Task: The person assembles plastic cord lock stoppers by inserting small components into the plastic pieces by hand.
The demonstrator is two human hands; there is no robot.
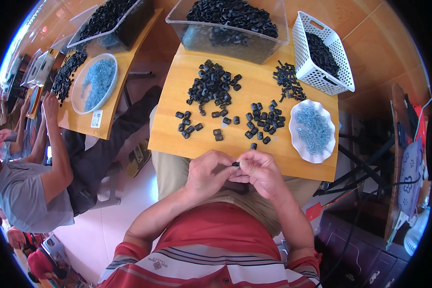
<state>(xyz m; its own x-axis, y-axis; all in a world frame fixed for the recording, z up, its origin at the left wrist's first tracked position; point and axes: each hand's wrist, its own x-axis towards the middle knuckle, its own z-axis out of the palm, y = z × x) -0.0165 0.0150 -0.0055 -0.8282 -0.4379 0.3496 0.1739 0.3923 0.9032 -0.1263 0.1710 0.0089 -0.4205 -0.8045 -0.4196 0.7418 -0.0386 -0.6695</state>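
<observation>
My left hand (pixel 207 172) and my right hand (pixel 263 174) meet over my lap, at the near edge of the wooden table (pixel 177 144). Between their fingertips is a small black plastic part (pixel 235 164), pinched from both sides and mostly covered. Just beyond my right hand, one black barrel-shaped piece (pixel 253 146) lies near the table edge. More such pieces (pixel 264 120) are grouped farther back, with another small group (pixel 187 126) to the left. Behind them spreads a heap of black parts (pixel 212 82). Thin black pegs (pixel 288 80) lie to its right.
A scalloped white dish (pixel 317 158) holds fine bluish pieces at the right. Behind it stands a white perforated basket (pixel 317 79) of black parts. A large clear bin (pixel 225 45) of black parts occupies the back. At left, a co-worker (pixel 38 187) sits by another table (pixel 111 96).
</observation>
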